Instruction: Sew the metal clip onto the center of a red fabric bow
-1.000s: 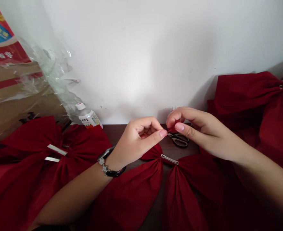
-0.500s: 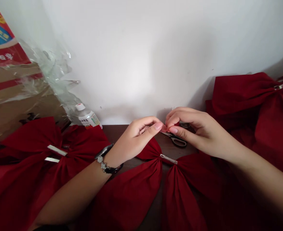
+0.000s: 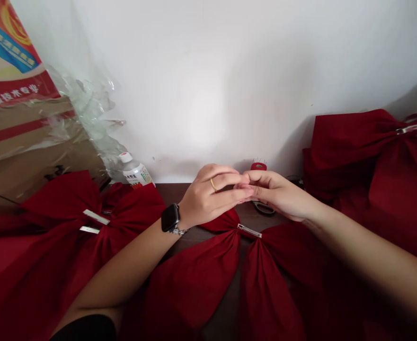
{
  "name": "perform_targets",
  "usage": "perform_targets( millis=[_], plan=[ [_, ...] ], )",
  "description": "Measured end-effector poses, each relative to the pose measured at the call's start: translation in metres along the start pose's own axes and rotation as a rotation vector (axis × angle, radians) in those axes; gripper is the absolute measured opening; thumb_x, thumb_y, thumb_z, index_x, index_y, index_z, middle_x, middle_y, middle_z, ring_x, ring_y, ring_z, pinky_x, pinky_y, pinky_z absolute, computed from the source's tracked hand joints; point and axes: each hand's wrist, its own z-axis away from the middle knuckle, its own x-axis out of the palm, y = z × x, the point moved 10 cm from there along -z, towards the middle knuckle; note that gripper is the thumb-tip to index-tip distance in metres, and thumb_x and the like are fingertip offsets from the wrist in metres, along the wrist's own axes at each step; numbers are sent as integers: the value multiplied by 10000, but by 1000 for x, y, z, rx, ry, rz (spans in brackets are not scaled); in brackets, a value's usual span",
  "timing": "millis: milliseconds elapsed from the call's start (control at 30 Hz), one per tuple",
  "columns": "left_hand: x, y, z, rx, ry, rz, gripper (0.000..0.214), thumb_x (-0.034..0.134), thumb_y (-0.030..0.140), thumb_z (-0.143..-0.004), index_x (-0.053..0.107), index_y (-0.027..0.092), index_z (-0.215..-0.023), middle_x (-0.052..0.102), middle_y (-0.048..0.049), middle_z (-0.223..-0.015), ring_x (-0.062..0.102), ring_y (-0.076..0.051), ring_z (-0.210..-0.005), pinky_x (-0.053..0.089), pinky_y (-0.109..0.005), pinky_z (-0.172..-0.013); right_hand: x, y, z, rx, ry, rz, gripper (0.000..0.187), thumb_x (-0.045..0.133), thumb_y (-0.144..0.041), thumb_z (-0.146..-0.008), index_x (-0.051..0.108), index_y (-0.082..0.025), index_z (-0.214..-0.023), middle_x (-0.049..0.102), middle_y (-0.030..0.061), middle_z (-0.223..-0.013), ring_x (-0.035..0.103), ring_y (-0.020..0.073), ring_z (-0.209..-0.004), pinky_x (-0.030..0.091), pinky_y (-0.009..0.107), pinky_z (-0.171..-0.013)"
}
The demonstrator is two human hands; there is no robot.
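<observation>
My left hand (image 3: 211,194), back turned up, meets my right hand (image 3: 282,194) fingertip to fingertip above a red fabric bow (image 3: 197,274). Both hands are closed in a pinch, and whatever lies between the fingertips is hidden or too small to name. Below them, a metal hair clip (image 3: 250,231) sits across the middle of the bow. Just behind my fingers stands a red thread spool (image 3: 258,166) with thin needles or pins sticking up from it. A scissors handle (image 3: 264,208) shows under my right hand, its blades covered.
More red bows (image 3: 62,194) with pale clips are piled at left, and another stack (image 3: 350,137) lies at right against the white wall (image 3: 194,85). A labelled bottle (image 3: 136,171) stands by a plastic-wrapped cardboard box (image 3: 23,142) on the dark table (image 3: 174,190).
My left hand has rolled over so its back and ring show, and its fingers have come over the right fingertips. The view has shifted slightly, and the red spool has come into sight.
</observation>
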Motion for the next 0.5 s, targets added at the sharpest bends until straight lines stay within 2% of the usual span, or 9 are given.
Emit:
perform_targets(
  millis=[67, 133, 233, 333, 400, 500],
  plan=[
    [-3, 5, 0, 44, 18, -4, 140, 669, 204, -812, 675, 281, -928, 716, 10, -936, 614, -159, -925, 451, -325, -841, 3, 4, -1, 19, -15, -62, 228, 638, -334, -836, 553, -125, -809, 540, -22, -732, 528, 52, -657, 459, 186, -665],
    [-1, 11, 0, 83, -12, 35, 112, 654, 199, -825, 679, 261, -915, 727, 4, -936, 623, -154, -925, 445, -317, -853, -1, 2, -1, -1, 13, -24, 229, 657, -325, -824, 557, -121, -792, 531, -29, -702, 519, 47, -638, 450, 174, -644],
    [18, 23, 0, 128, -216, 117, 129, 590, 173, -866, 684, 256, -897, 735, 2, -960, 616, -157, -972, 433, -312, -873, -23, -14, 2, -63, 118, 34, 218, 657, -323, -827, 572, -127, -788, 593, 0, -755, 591, 77, -708, 481, 208, -706],
    [45, 26, 8, 92, -460, 189, 177, 536, 176, -895, 693, 254, -870, 740, -10, -911, 608, -170, -952, 432, -320, -849, -57, -41, 12, -170, 253, 46, 182, 648, -322, -835, 582, -156, -799, 624, 21, -832, 658, 137, -829, 499, 285, -822],
    [59, 20, 14, 32, -566, 273, 183, 528, 179, -895, 700, 225, -856, 736, -38, -845, 610, -175, -906, 450, -303, -817, -78, -60, 21, -236, 333, 68, 150, 654, -300, -829, 589, -169, -792, 615, 19, -828, 667, 155, -849, 491, 304, -848],
    [74, -1, 27, -108, -697, 415, 178, 541, 162, -875, 710, 211, -851, 729, -41, -818, 624, -155, -834, 472, -260, -773, -96, -85, 35, -298, 428, 116, 118, 653, -259, -824, 603, -165, -772, 610, 32, -823, 662, 163, -849, 474, 323, -844]
  ],
)
